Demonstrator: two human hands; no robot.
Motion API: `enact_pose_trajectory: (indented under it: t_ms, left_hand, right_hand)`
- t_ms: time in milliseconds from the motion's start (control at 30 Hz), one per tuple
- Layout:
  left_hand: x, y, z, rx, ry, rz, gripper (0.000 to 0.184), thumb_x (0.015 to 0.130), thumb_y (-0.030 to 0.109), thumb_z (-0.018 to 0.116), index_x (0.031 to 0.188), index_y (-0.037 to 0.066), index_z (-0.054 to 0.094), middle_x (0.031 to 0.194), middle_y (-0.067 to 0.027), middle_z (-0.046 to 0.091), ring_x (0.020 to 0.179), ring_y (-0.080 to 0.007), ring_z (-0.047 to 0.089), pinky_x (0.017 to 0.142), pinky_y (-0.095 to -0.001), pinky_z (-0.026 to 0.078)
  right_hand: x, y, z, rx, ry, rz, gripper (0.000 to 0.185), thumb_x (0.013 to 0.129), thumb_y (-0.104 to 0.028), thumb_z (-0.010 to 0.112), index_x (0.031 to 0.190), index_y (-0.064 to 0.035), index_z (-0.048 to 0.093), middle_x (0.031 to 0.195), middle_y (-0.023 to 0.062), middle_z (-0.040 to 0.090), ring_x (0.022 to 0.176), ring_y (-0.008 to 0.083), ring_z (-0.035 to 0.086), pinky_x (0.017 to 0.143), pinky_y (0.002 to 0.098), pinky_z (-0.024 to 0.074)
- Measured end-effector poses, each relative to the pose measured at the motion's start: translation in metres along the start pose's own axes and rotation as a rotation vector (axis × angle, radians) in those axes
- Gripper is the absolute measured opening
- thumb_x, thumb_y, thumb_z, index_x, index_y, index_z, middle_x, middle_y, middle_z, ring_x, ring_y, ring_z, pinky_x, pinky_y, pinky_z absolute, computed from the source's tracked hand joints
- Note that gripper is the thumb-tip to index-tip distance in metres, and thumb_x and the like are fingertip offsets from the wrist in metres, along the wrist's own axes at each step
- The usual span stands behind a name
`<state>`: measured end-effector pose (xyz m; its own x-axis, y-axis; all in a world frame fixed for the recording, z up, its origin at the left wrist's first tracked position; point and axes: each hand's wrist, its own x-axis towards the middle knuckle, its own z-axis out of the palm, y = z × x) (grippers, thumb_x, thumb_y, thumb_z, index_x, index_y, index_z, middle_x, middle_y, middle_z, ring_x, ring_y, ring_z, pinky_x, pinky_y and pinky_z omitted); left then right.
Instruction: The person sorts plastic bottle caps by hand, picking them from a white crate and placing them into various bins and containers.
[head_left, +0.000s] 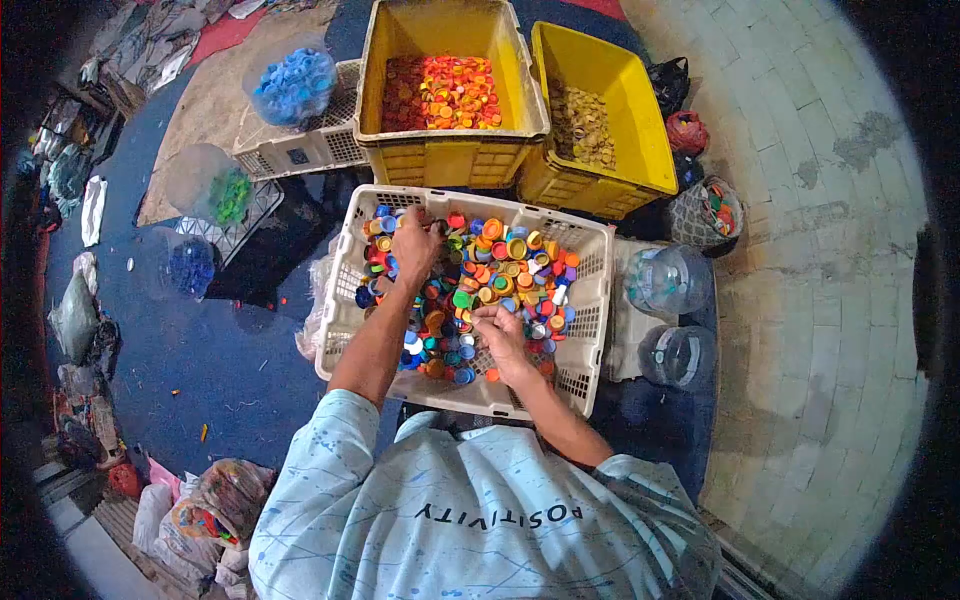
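Observation:
A shallow white plastic crate in front of me holds a loose mix of bottle caps in orange, yellow, blue, green, red and white. My left hand reaches into its far left part, fingers bent down among the caps; a dark spot shows by the fingertips, and what they grip is hidden. Nearer to me, my right hand hovers over the middle of the caps with thumb and fingers drawn together. A green cap lies just beyond its fingertips. Whatever the right fingers hold is too small to name.
Beyond the crate stand a yellow tub of red and orange caps and another yellow tub of pale caps. Clear containers hold light blue, green and dark blue caps. Two clear bottle-like containers sit right. Bags lie lower left.

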<state>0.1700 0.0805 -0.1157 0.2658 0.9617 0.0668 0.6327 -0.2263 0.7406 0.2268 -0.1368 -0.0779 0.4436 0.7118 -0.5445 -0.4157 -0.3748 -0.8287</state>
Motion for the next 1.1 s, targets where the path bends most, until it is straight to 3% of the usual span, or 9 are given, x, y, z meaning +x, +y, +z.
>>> enact_pose_trajectory:
  t_ms: [167,333,367,500,567,700,733,867,1100]
  left_hand:
    - [-0.003,-0.004,0.001,-0.392,0.013,-0.166,0.033,0.078,0.014,0.07,0.106,0.004,0.057,0.088,-0.0101,0.068,0.083,-0.0211,0.066,0.07,-0.0329,0.051]
    - [-0.013,-0.027,-0.041,-1.237,-0.183,-0.445,0.032,0.086,0.007,0.059,0.115,-0.004,0.052,0.092,-0.0101,0.063,0.074,-0.0185,0.063,0.066,-0.0265,0.053]
    - [-0.022,-0.012,-0.058,-1.359,-0.076,-0.548,0.032,0.086,0.006,0.058,0.116,-0.004,0.052,0.09,-0.0076,0.062,0.071,-0.0156,0.06,0.065,-0.0256,0.053]
    - [-0.044,-0.067,-0.098,-1.803,-0.283,-0.421,0.029,0.081,0.011,0.053,0.107,-0.002,0.056,0.092,-0.0107,0.062,0.082,-0.0218,0.062,0.079,-0.0374,0.054]
    - [-0.066,-0.038,-0.136,-1.707,-0.071,-0.591,0.031,0.078,0.015,0.053,0.103,-0.003,0.058,0.094,-0.0148,0.062,0.082,-0.0254,0.061,0.08,-0.0375,0.055]
    - [-0.095,-0.049,-0.161,-1.78,-0.041,-0.67,0.023,0.072,0.018,0.055,0.089,0.001,0.057,0.093,-0.0121,0.057,0.078,-0.0257,0.057,0.075,-0.0404,0.052]
    - [-0.102,-0.043,-0.165,-1.778,0.008,-0.736,0.016,0.078,0.017,0.054,0.085,0.004,0.056,0.089,-0.0102,0.057,0.077,-0.0229,0.057,0.07,-0.0391,0.053]
    - [-0.121,-0.071,-0.149,-1.599,-0.031,-0.979,0.02,0.09,0.02,0.054,0.076,0.007,0.051,0.068,-0.0047,0.052,0.059,-0.0166,0.052,0.054,-0.0274,0.049]
    - [-0.127,-0.067,-0.133,-1.004,-0.251,-1.008,0.017,0.082,0.02,0.065,0.071,0.01,0.057,0.06,0.0013,0.049,0.051,-0.0103,0.045,0.045,-0.0258,0.035]
  right_hand:
    - [-0.003,-0.001,0.0,0.019,-0.019,0.018,0.016,0.085,-0.017,0.066,0.096,-0.0082,0.058,0.076,-0.003,0.057,0.06,0.0043,0.047,0.053,0.0209,0.0385]
    - [-0.008,-0.018,0.005,-0.059,-0.057,0.066,0.02,0.081,-0.013,0.069,0.097,-0.0076,0.059,0.071,-0.0023,0.057,0.061,0.0059,0.05,0.054,0.0232,0.0407]
    - [-0.002,-0.013,0.004,-0.179,-0.088,-0.021,0.021,0.08,-0.012,0.07,0.097,-0.0066,0.059,0.071,-0.0018,0.057,0.061,0.0064,0.051,0.054,0.0238,0.0415]
    - [0.02,0.003,0.011,-0.641,-0.228,-0.284,0.026,0.076,-0.011,0.072,0.096,-0.0024,0.059,0.073,0.0047,0.062,0.064,0.0148,0.058,0.058,0.03,0.0471]
    - [0.022,-0.008,0.025,-0.877,-0.273,-0.379,0.025,0.076,-0.014,0.072,0.096,-0.0027,0.061,0.074,0.0061,0.062,0.069,0.0179,0.061,0.062,0.0313,0.0481]
    - [0.034,0.007,0.043,-1.093,-0.303,-0.777,0.031,0.077,-0.023,0.071,0.097,-0.0033,0.058,0.088,0.0163,0.06,0.073,0.0342,0.062,0.063,0.0443,0.0496]
    - [0.039,0.013,0.048,-1.153,-0.341,-0.693,0.034,0.077,-0.029,0.07,0.097,-0.0045,0.057,0.095,0.0176,0.057,0.074,0.0372,0.061,0.063,0.0471,0.0493]
    - [0.038,0.023,0.066,-1.379,-0.31,-0.713,0.036,0.076,-0.032,0.07,0.093,-0.0043,0.055,0.09,0.0147,0.056,0.073,0.0355,0.063,0.061,0.0466,0.0501]
    - [0.058,0.047,0.072,-1.479,-0.223,-0.884,0.023,0.076,-0.019,0.067,0.09,-0.0046,0.056,0.088,0.0136,0.056,0.075,0.0337,0.064,0.06,0.0445,0.0506]
